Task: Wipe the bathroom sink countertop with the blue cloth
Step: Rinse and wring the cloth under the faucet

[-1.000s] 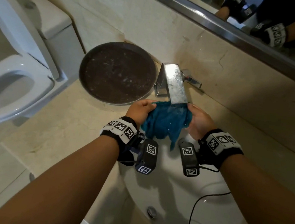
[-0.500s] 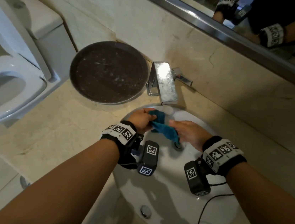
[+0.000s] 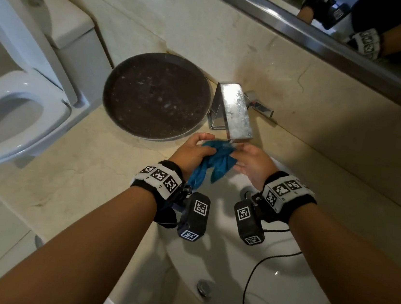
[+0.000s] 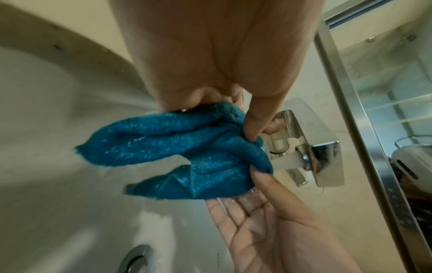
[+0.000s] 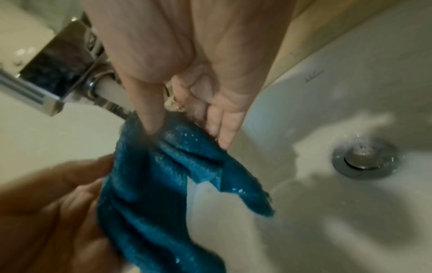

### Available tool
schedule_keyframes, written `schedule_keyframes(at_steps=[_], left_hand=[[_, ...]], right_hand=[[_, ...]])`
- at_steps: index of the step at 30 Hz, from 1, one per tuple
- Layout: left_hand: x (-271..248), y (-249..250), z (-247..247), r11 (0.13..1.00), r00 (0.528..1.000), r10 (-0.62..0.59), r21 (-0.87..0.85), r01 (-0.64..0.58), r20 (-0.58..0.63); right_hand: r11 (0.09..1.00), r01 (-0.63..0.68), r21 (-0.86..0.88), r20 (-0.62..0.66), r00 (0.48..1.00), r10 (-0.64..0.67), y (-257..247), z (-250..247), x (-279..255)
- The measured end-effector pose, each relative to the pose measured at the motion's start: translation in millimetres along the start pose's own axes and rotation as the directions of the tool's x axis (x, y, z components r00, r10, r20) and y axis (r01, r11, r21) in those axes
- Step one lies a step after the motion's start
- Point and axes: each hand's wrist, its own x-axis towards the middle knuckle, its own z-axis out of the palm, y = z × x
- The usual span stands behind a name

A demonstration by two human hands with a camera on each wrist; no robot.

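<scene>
The blue cloth (image 3: 214, 162) hangs bunched and wet over the white sink basin (image 3: 243, 270), just below the spout of the chrome faucet (image 3: 234, 113). My left hand (image 3: 204, 144) grips its left side; in the left wrist view the thumb pinches a fold of the cloth (image 4: 187, 147). My right hand (image 3: 240, 154) pinches the cloth's right side (image 5: 163, 184) between thumb and fingers, palm turned towards the left hand. The beige stone countertop (image 3: 78, 174) lies to the left of the basin.
A dark round tray (image 3: 155, 96) lies on the counter left of the faucet. A white toilet (image 3: 9, 115) stands beyond the counter's left end. The mirror (image 3: 360, 32) runs above the back wall. The drain (image 5: 363, 159) has water drops around it. A black cable (image 3: 255, 272) crosses the basin.
Both hands have come up from lower in the basin to right under the spout, still holding the cloth. The cloth, spread out a second ago, is now bunched between them.
</scene>
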Motion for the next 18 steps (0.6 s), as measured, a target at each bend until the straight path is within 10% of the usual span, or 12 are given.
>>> schedule_keyframes(at_steps=[14,18], left_hand=[[4.0,-7.1,-6.1,0.947,0.987,0.123,0.308,-0.085,-0.105],[-2.6,-4.7,12.0,0.961,0.997,-0.072,0.271,0.059,0.039]], right_hand=[[0.977,0.016,0.211,-0.071,0.997,-0.001,7.9,-8.0,8.2],[0.978,0.009,0.207,0.005,1.000,-0.010,4.5,-7.5,3.6]])
